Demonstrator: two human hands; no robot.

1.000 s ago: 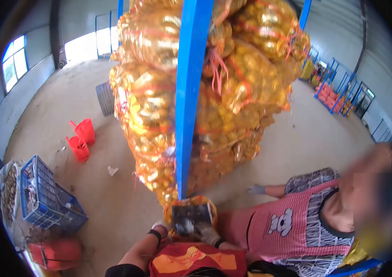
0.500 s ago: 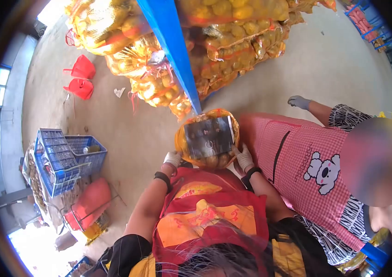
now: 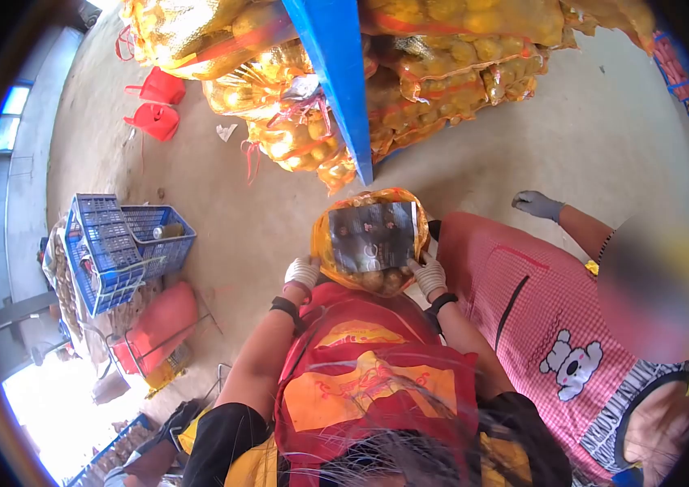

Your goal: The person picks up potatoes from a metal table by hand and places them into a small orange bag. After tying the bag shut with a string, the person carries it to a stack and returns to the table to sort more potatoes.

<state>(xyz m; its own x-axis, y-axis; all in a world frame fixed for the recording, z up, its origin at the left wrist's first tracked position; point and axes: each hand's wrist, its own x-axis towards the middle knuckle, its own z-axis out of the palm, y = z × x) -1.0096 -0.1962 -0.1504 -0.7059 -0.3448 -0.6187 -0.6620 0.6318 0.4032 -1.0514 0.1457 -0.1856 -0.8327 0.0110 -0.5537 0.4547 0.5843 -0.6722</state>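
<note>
An orange mesh bag [image 3: 321, 241] stands with its mouth open in front of my body. Inside it, a dark printed sheet [image 3: 371, 237] lies over round brown produce that looks like potatoes [image 3: 383, 280]. My left hand [image 3: 301, 273], in a whitish glove, is closed on the bag's left edge. On the opposite edge, my right hand [image 3: 428, 273] grips the bag too, its glove striped pale. The bag's lower part is hidden behind my red apron [image 3: 377, 357].
Stacked full mesh bags [image 3: 458, 73] rise ahead, behind a blue post [image 3: 340, 73]. A co-worker in a pink checked apron [image 3: 498, 292] is close on my right. Blue crates [image 3: 105, 252] and a red chair [image 3: 164, 321] stand left; red buckets [image 3: 156, 120] lie beyond.
My view has shifted slightly. The co-worker's gloved hand and body have moved, and the body leans nearer the bottom right. My hands stay on the bag, and the sheet remains inside.
</note>
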